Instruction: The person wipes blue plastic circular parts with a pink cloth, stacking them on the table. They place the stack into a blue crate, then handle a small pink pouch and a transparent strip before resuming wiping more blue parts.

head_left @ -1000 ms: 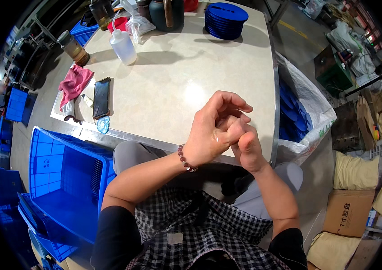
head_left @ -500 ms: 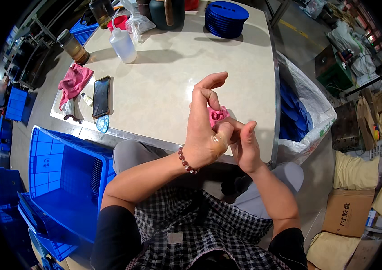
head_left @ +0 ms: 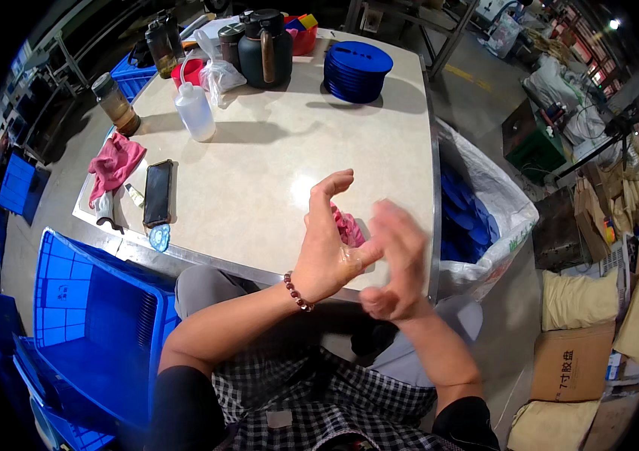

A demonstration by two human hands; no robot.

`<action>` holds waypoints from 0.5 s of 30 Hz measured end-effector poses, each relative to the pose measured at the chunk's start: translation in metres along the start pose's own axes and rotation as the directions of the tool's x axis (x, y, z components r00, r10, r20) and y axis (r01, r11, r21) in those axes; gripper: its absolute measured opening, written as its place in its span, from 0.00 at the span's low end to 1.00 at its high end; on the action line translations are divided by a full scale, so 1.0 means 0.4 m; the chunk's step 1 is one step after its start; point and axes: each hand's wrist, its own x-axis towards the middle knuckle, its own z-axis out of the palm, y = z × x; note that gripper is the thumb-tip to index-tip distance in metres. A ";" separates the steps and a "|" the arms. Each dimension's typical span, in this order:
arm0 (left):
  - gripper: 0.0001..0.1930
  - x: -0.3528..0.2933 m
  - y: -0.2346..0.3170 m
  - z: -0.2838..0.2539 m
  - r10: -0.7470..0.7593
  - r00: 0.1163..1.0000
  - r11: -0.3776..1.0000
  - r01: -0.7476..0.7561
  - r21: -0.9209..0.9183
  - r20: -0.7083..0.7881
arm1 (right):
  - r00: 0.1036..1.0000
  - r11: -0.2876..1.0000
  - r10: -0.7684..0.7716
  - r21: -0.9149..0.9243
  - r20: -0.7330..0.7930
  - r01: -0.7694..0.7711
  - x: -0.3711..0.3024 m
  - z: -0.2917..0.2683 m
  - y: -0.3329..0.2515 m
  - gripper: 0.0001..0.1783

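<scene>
My left hand is raised over the near edge of the table, fingers loosely bent upward and the thumb held out to the right. It is open and holds nothing. A clear, shiny patch covers the base of that thumb; it looks like film or tape, though I cannot tell which. A beaded bracelet circles the left wrist. Close beside the left thumb is my right hand, smeared by motion, so its grip is unclear. Behind the left hand a crumpled pink cloth lies on the table, partly hidden.
A phone, a pink rag and a squeeze bottle occupy the table's left side. Toward the back stand a dark jug and stacked blue discs. A blue crate is at left, a white sack at right.
My right hand has come away from the left thumb's base and turned, now blurred. The left hand keeps its bent pose. The whole view has shifted, so the table contents sit lower in the picture.
</scene>
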 end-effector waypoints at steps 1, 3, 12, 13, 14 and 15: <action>0.39 0.005 -0.012 0.012 -0.030 0.999 0.993 0.031 -0.118 0.011 | 0.994 0.996 -0.062 0.073 0.095 0.056 -0.020 0.026 -0.007 0.34; 0.30 0.011 -0.060 -0.008 -0.039 0.993 0.956 0.070 -0.286 0.113 | 0.950 0.970 -0.032 -0.219 0.311 0.104 -0.027 0.055 -0.056 0.35; 0.10 0.080 -0.063 -0.082 -0.193 0.981 0.889 0.183 -0.419 0.018 | 0.977 0.985 0.134 0.086 0.164 -0.150 -0.004 0.041 0.059 0.30; 0.09 0.107 -0.061 -0.117 -0.282 0.959 0.840 0.239 -0.487 -0.016 | 0.962 0.966 0.246 0.052 0.118 -0.254 0.013 0.030 0.096 0.30; 0.09 0.124 -0.085 -0.169 -0.300 0.949 0.848 0.222 -0.482 -0.092 | 0.906 0.909 0.392 0.086 0.161 -0.409 0.037 0.045 0.155 0.31; 0.08 0.142 -0.115 -0.211 -0.319 0.936 0.849 0.211 -0.484 -0.152 | 0.821 0.824 0.534 0.093 0.203 -0.559 0.065 0.056 0.242 0.32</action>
